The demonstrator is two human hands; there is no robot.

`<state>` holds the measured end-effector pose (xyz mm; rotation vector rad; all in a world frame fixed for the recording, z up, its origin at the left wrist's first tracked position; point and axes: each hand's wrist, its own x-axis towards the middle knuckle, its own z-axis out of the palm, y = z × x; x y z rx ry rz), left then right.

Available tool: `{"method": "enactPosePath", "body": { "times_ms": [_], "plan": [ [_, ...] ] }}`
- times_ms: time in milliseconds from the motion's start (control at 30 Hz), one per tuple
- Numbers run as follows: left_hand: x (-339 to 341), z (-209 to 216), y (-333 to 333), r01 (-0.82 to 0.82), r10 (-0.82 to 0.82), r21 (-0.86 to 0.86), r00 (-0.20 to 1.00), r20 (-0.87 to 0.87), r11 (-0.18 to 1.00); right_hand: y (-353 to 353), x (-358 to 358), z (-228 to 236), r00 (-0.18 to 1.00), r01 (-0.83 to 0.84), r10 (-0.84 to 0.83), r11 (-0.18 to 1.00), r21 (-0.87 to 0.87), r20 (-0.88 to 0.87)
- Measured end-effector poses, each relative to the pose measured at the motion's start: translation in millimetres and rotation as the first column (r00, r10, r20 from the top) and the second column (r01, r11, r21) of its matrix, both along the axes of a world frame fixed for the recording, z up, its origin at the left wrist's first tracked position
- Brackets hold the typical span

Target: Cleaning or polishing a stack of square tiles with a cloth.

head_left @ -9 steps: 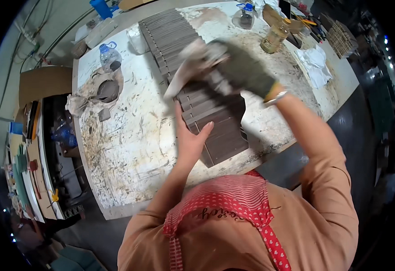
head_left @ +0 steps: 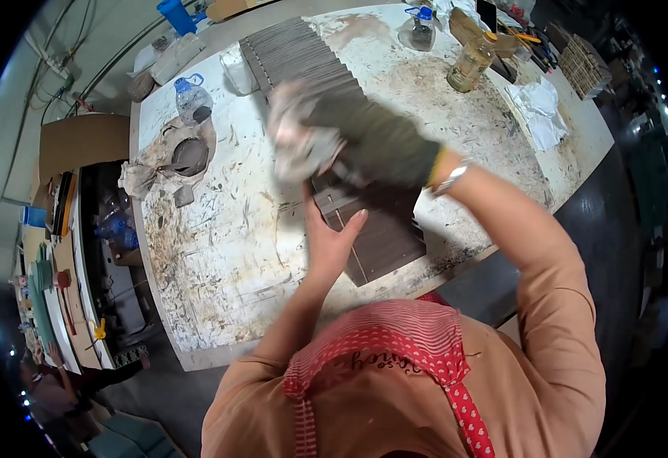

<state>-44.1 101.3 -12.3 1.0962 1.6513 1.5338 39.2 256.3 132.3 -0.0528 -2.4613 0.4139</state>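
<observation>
A long fanned stack of thin grey-brown slats (head_left: 389, 235) runs away from me across the table, its near piece broad and flat. My left hand (head_left: 328, 243) is bare, its thumb stretched onto the near piece and its index finger along the stack's left edge. A dark green glove covers my right hand (head_left: 372, 141), which is closed around a crumpled whitish rag (head_left: 307, 153) over the middle of the stack. Motion smears the rag and the gloved fingers. Rag and glove hide part of the slats, and whether the rag touches them I cannot tell.
Left of the stack, a bowl of dark paste (head_left: 189, 156) sits on a stained cloth, near a cut-off clear bottle (head_left: 193, 101). At the far right are a jar of yellowish liquid (head_left: 471, 65), another blue-capped bottle (head_left: 418, 32) and crumpled white paper (head_left: 538, 114).
My right hand with the rag has swept left and slightly nearer along the stack, covering slats that showed before. My left hand keeps its place on the near end.
</observation>
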Motion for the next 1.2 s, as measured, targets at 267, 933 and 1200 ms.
{"method": "enactPosePath", "body": {
  "times_ms": [267,933,1200],
  "plan": [
    [-7.1,18.4,-7.9,-0.022,0.022,-0.003,1.000,0.022,1.000,56.5,60.6,29.6,0.640,0.302,-0.361,0.930,0.209,0.678],
    [-78.1,41.8,-55.3,-0.061,0.088,0.141,0.977,-0.194,0.988,8.1,-10.8,9.4,0.979,0.134,0.067,0.497,-0.857,0.192],
    [-80.8,139.2,-5.3,0.178,-0.098,0.201,0.930,-0.354,0.963,2.0,61.9,2.1,0.894,0.132,-0.274,0.917,0.376,0.354]
  ]
}}
